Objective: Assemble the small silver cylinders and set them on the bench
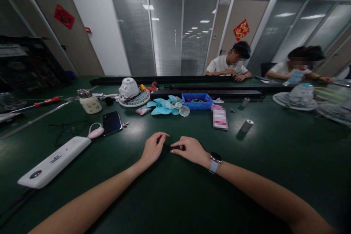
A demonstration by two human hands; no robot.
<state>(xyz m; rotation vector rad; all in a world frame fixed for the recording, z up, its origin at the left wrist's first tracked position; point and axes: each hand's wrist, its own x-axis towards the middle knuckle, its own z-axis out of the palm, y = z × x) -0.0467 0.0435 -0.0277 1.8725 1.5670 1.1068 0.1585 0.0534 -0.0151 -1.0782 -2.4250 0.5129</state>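
Note:
My left hand (154,147) is held over the dark green table, its fingers loosely curved and the thumb close to the index finger. Nothing shows in it. Opposite, a short gap away, is my right hand (192,150), with thumb and index finger apart and the other fingers partly hidden. No object can be made out between the two hands. A watch (215,161) with a pale strap is on my right wrist. Beyond the hands lie light-blue fan blades (160,106) and a blue bin (197,101) with wires or small parts inside.
At left are a white power strip (56,162), a phone (112,122), a patterned bottle (90,101) and a screwdriver (48,101). A white fan part (130,89) stands further back. To the right are a metal cylinder (247,126) and a pink-white packet (219,117). Two people sit opposite.

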